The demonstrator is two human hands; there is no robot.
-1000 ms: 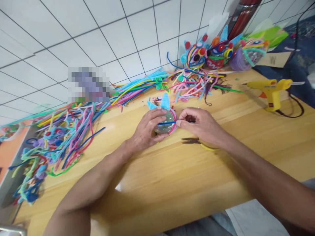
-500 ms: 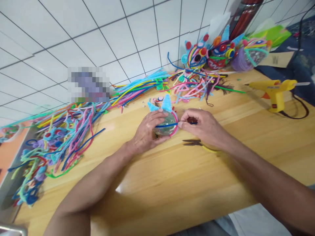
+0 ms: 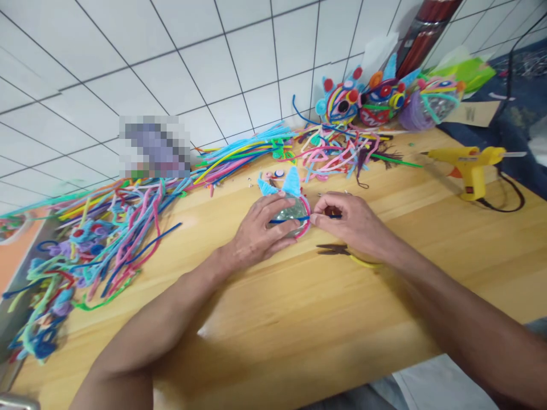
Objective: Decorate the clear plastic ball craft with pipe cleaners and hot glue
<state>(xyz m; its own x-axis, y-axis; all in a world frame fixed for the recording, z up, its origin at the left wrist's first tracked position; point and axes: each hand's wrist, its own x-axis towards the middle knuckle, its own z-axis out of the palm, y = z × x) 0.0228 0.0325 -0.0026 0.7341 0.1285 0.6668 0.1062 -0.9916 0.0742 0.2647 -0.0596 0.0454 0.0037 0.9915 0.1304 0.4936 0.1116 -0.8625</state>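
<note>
A clear round plastic piece [image 3: 287, 211] with a pink rim and two light-blue fuzzy ears [image 3: 292, 182] sits mid-table. My left hand [image 3: 260, 228] is closed around its left side. Across its front runs a dark blue pipe cleaner [image 3: 302, 218], which my right hand [image 3: 346, 215] pinches between thumb and forefinger at the right rim; its free end shows past the fingers. Just below the right hand lie pliers [image 3: 335, 249] with dark jaws and a yellow handle, partly under the wrist. Several small buttons [image 3: 278, 173] lie behind the ears.
Heaps of coloured pipe cleaners [image 3: 132, 233] spread along the left and back of the wooden table [image 3: 273, 336]. A yellow glue gun [image 3: 470, 165] with a black cord stands at the right. Several decorated animal heads [image 3: 342, 102] line the tiled wall, near a red cylinder [image 3: 427, 34].
The fingers of my left hand have shifted down over the front of the clear piece, now pressing near the blue pipe cleaner. My right hand keeps its pinch. The view has tilted slightly.
</note>
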